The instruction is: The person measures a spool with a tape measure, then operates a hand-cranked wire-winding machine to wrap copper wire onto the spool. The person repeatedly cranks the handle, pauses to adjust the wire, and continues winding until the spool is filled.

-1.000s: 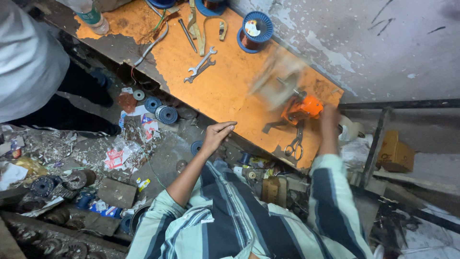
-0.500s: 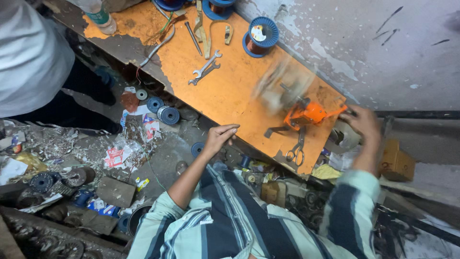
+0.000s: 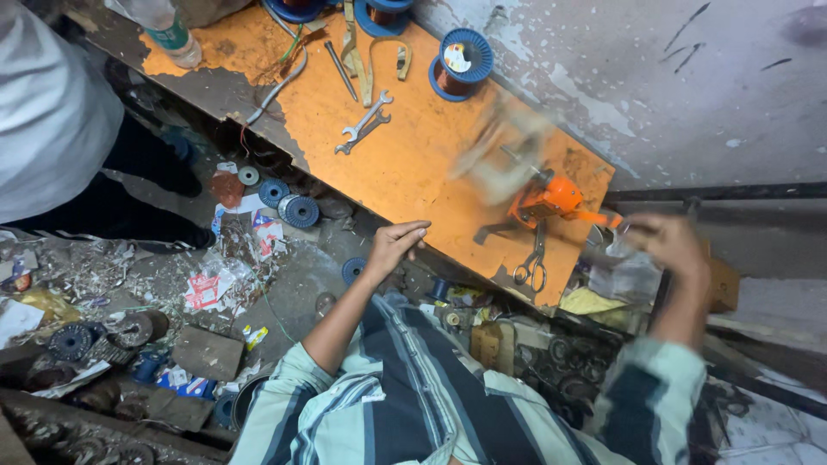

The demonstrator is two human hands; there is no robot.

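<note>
My left hand [image 3: 393, 246] rests at the near edge of the orange workbench [image 3: 413, 172], fingers loosely bent, with nothing visible in it. My right hand [image 3: 668, 245] is motion-blurred at the bench's right end, closed around the crank handle of an orange hand winder [image 3: 548, 198]. A pale blurred part [image 3: 500, 159] spins on the winder's far side. Scissors [image 3: 530, 267] lie just in front of the winder.
Two wrenches [image 3: 363, 126], a blue spool of copper wire [image 3: 461, 62], pliers and a plastic bottle [image 3: 169, 27] lie on the bench. Another person in a white shirt [image 3: 43, 112] stands at left. Spools, scrap and paper litter the floor [image 3: 172, 293].
My right hand has swung from above the winder out to the right and downward with the crank. The blurred part keeps spinning. My left hand has stayed at the bench edge.
</note>
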